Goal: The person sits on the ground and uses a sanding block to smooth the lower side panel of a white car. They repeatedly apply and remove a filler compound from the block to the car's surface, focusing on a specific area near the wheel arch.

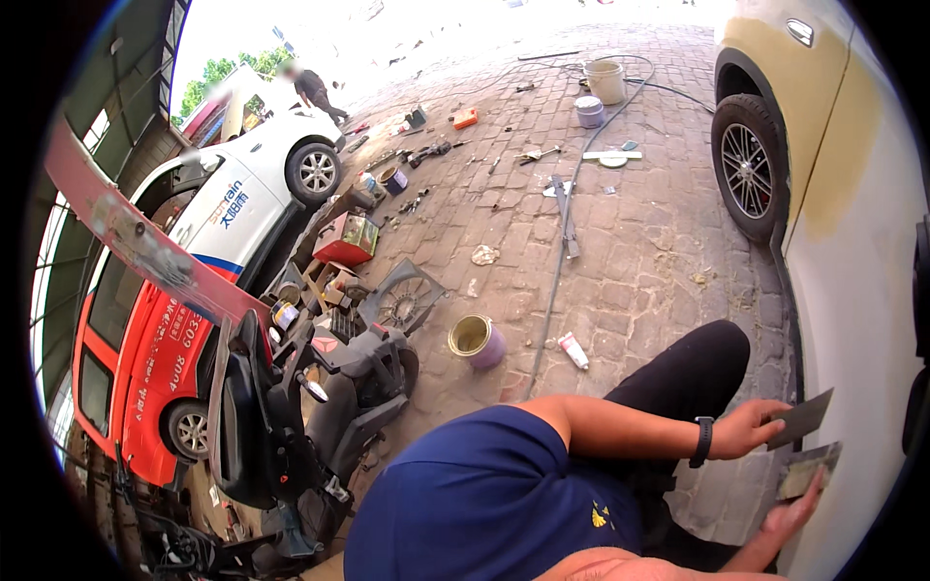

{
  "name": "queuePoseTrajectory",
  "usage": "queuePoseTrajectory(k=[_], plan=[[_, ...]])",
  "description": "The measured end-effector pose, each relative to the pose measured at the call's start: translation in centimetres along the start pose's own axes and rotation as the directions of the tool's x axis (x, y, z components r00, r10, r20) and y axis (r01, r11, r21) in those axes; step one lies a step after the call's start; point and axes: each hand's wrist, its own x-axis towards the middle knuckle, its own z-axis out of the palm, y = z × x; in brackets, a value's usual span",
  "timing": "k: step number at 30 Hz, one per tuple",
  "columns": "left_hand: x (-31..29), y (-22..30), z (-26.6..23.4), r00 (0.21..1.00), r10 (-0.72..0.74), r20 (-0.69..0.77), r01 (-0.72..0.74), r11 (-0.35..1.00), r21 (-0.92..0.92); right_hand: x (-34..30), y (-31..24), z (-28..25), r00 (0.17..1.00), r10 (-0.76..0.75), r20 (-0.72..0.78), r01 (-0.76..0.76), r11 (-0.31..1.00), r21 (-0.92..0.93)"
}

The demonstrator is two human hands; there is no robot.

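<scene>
Beside the lower body panel of a car (848, 320), both my hands are at work at the right. My left hand (748, 429), with a dark watch on the wrist, is closed on the edge of a dark, flat, rectangular spreader (803, 419). Just below it, my right hand (792, 518) holds a second flat spreader (806, 472) with yellowish-beige filler on its face. The two spreaders are close together in front of the panel; whether either touches it I cannot tell. Patches of tan filler show higher on the panel.
A tube (573, 351) and an open can (477, 341) lie and stand on the brick paving. A hose (559, 281) crosses it. Behind me are a motorbike (329, 407), a red toolbox (346, 238) and a red-and-white car (155, 339). Another person (312, 89) is far off.
</scene>
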Motion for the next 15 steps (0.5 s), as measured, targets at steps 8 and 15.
queuePoseTrajectory(k=[8,15], plan=[[-2.6,1.7,-0.9,0.994,-0.052,0.096,0.063,0.992,-0.11,-1.0,2.5,8.6,0.945,0.187,0.27,-0.218,0.972,0.091],[1.4,1.5,-9.1,0.992,0.015,-0.126,-0.02,0.999,-0.043,-1.1,2.0,7.0,0.971,0.136,0.197,-0.145,0.989,0.028]])
